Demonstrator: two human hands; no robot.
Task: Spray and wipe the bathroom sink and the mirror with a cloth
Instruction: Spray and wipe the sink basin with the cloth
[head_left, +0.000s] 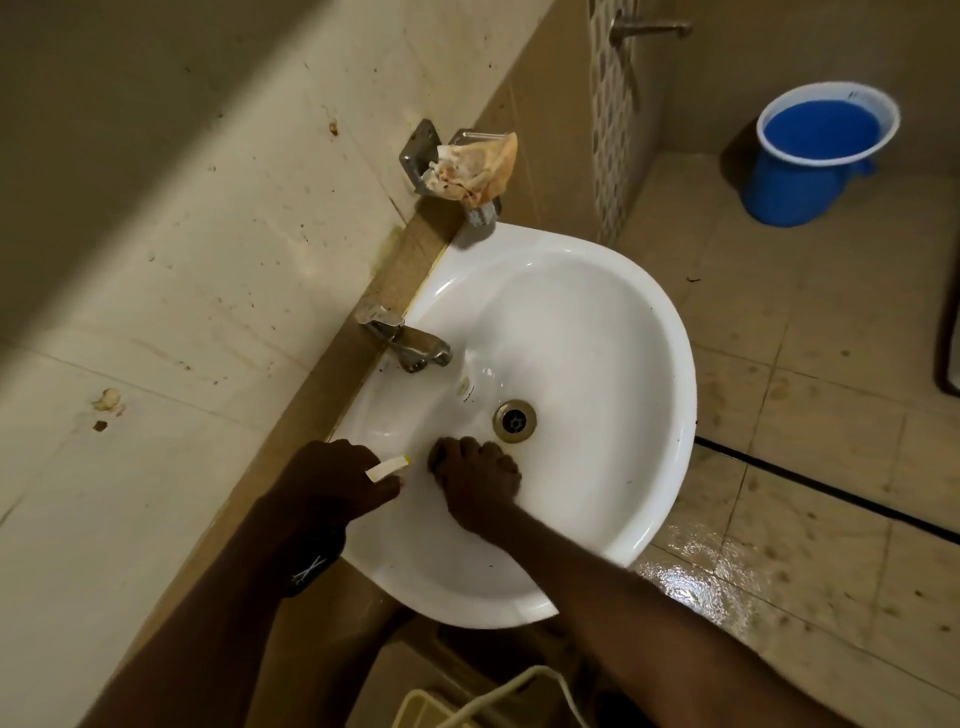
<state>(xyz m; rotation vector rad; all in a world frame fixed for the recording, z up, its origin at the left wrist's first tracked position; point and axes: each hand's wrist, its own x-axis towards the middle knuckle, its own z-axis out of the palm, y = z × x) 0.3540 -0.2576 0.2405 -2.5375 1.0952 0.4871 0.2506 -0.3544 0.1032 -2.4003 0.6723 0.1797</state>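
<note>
Sink (597, 332): white, oval, glossy, mounted against the wall ledge. Metal drain (515, 420) near basin centre. Spray nozzle (388, 466): pale, yellow-tipped, over the sink's left rim, pointing into the basin toward the drain.

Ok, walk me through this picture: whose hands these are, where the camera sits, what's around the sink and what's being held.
There is no machine here: a person cleans with bare hands, and one camera worn on the head looks down at them.

The white sink is fixed to the wall, with a metal tap at its back edge and a drain in the bowl. The right hand is down inside the bowl beside the drain, fingers curled; whether a cloth lies under it cannot be seen. The left hand rests at the sink's rim and holds a small pale object, too little of it showing to name.

A crumpled rag sits on a wall holder above. A blue bucket stands on the floor.
</note>
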